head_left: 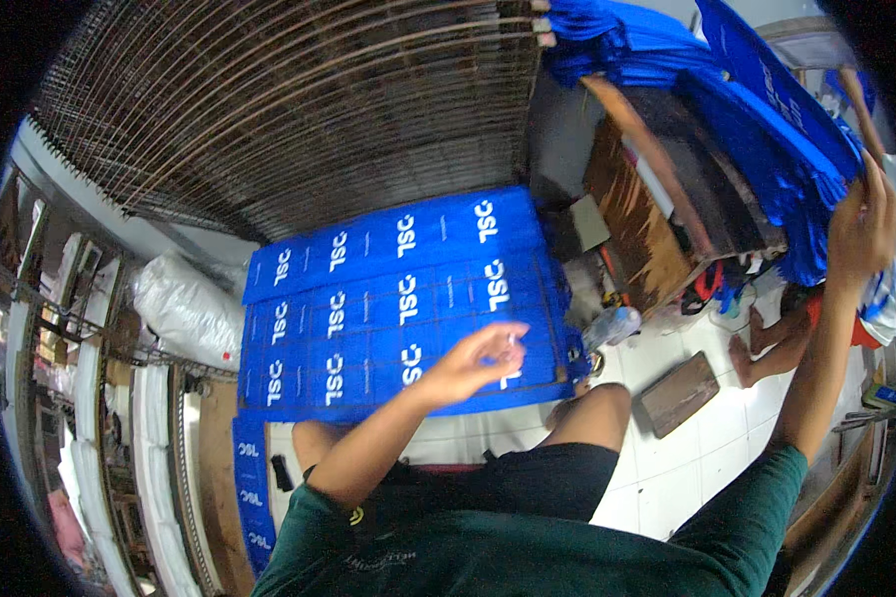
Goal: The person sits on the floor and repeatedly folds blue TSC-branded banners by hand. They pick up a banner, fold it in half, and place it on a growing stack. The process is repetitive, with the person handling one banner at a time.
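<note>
Blue fabric pieces with white print (pixel 368 294) lie on a wire rack level in front of me. Over their near right part hovers my left hand (pixel 478 360), its fingers loosely bent and apart, with nothing visible in it. My right arm stretches far out to the right. There my right hand (pixel 861 229) is closed at the corner of a blue printed fabric panel (pixel 782 95); the fingertips are partly hidden. Below that panel, more blue fabric (pixel 737 149) hangs in a bunched heap over a wooden stand.
Raised wire racks (pixel 309 109) tilt above the fabric. A worn wooden stand (pixel 632 219) is at the right, near a wooden block (pixel 677 393) on the tiled floor. Another person's legs (pixel 767 348) show beyond it. A plastic-wrapped bundle (pixel 184 308) and shelves (pixel 90 398) line the left.
</note>
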### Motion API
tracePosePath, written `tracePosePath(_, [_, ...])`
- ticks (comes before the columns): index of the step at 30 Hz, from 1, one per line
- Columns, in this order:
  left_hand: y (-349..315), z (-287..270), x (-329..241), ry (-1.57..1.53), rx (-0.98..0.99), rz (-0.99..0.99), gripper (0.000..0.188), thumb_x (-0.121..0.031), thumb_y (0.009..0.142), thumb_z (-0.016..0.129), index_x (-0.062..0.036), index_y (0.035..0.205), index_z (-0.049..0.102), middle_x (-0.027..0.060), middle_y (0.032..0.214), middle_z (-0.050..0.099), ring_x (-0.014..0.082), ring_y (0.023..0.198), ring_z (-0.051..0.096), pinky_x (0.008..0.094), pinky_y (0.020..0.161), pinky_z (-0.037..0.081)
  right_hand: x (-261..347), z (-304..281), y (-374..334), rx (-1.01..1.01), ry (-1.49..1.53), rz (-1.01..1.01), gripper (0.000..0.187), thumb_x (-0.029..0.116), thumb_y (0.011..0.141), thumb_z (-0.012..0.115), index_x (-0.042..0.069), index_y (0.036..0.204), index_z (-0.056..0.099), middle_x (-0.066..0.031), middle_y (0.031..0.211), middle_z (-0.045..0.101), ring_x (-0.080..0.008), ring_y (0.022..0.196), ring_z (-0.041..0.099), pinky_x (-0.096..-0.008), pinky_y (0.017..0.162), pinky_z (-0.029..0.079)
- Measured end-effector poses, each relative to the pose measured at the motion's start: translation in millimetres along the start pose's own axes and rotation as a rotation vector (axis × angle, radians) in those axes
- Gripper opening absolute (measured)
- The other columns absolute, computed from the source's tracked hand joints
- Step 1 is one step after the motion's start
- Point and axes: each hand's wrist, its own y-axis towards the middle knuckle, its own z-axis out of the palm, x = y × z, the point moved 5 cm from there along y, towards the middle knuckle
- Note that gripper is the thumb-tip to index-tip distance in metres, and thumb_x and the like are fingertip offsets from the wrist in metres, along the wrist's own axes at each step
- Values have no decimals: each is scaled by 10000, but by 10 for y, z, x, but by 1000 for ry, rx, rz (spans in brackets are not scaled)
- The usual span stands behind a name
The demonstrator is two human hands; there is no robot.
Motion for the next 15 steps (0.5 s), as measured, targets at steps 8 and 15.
tracePosePath(8, [32,-374,-1413,-466,-147,68,1121,-860,632,188,-40,1383,47,235,1301,345,358,1100,469,456,719,521,1681,-1322,88,216,650,-197,286,105,669,660,103,948,599,-107,933,554,-284,872,531,-420,737,412])
tracePosePath(15, [-653,-994,15,-525,-600,-222,709,-523,790,505,-62,1294,314,152,1238,406,283,941,485,359,736,453,2724,-1590,-12,276,1015,-353,232,225,676,613,168,894,560,-40,785,519,-239,768,543,-351,584,450])
